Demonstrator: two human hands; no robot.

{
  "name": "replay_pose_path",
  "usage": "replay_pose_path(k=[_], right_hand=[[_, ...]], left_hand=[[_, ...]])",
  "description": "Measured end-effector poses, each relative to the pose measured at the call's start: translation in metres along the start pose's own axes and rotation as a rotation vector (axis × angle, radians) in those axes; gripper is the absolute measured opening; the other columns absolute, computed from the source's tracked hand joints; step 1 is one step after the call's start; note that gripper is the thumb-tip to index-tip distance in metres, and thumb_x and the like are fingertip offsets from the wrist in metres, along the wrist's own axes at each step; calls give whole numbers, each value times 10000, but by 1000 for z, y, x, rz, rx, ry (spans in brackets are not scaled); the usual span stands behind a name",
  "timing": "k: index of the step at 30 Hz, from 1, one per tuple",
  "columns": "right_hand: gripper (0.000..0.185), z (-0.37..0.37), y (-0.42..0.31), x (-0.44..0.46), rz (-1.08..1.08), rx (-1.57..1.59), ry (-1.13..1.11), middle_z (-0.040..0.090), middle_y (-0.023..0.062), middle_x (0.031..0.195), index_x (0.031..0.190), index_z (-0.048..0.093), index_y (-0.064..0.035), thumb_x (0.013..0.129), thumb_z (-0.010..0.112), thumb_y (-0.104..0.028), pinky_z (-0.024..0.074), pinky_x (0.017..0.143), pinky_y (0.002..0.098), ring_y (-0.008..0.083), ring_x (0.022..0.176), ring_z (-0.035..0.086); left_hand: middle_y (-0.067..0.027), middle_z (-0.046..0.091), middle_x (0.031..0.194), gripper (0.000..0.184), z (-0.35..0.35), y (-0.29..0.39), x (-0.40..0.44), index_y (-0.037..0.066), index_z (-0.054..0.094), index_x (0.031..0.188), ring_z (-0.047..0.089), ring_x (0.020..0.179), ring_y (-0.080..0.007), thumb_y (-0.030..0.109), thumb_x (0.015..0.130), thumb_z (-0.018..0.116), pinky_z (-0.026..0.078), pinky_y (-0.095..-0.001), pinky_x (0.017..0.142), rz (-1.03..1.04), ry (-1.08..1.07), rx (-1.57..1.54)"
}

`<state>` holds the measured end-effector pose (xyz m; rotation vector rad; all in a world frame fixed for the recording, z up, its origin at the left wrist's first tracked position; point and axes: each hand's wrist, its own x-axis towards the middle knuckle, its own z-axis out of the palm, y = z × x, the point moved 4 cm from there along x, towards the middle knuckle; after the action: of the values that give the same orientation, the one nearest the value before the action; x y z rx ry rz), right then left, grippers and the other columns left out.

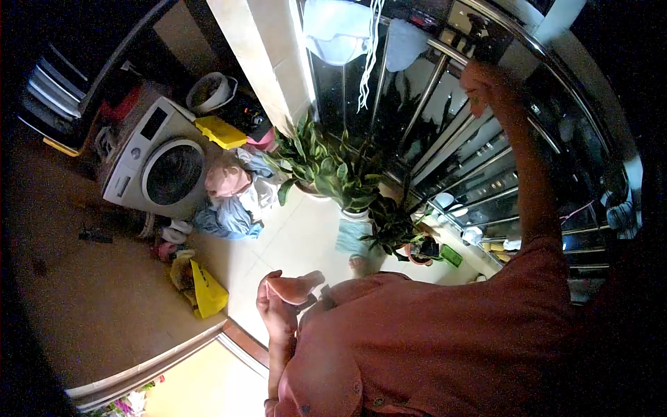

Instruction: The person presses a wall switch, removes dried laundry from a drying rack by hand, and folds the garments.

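At the railing (426, 98), the right hand (481, 89) is raised; whether it grips anything cannot be told. Hold the pinkish-brown item (292, 289) steady in the left hand (278, 314), fingers curled, clear of the plants (310, 161).

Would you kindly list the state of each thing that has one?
Reddish item: held in the left hand
Right hand: raised near the railing, grip unclear
Washing machine: door looks shut, display dark
Clothes: heaped beside the washing machine
Pale cloths: hanging by the railing
Potted plants: upright, leafy
Yellow bag: on the floor
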<state>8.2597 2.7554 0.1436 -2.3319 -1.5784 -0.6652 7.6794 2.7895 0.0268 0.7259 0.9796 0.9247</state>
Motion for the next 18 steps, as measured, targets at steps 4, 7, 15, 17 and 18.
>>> replay_pose_path(k=[4,7,15,17,18], right_hand=[[419,-12,-19,-18,-8,26,53,548,133,1164,1202,512,-68,821,635,-193,466,829,365,232,955,570],[406,-30,-61,-22,-60,138,161,549,120,1166,1188,527,-72,814,643,-176,472,818,347,208,937,576],[679,24,-343,-126,-369,1450,-619,456,110,1302,1313,394,-56,742,729,-207,345,999,348,223,1203,439],[774,25,-405,-153,-479,1662,-569,464,133,1272,1343,334,-12,709,761,-132,356,974,328,184,1164,454],[715,32,-423,-162,-368,1810,-686,522,95,1178,1302,391,-12,693,764,-67,421,876,304,153,1049,514]], left_hand=[[-73,591,921,312,-14,-2,6,-11,523,1123,586,800,-163,231,929,498,511,-301,706,119,-77,142],[-48,597,913,269,-16,7,20,-13,554,1120,575,789,-129,165,933,481,493,-245,696,260,-100,257],[-47,639,738,153,22,63,23,2,638,963,577,621,-97,107,873,571,459,-228,582,640,-125,800],[-84,645,680,105,22,66,28,25,663,898,593,558,-104,84,825,615,463,-233,525,684,-82,898],[-102,646,688,98,12,65,31,28,664,884,603,564,-112,75,808,625,468,-237,530,552,-61,834]])
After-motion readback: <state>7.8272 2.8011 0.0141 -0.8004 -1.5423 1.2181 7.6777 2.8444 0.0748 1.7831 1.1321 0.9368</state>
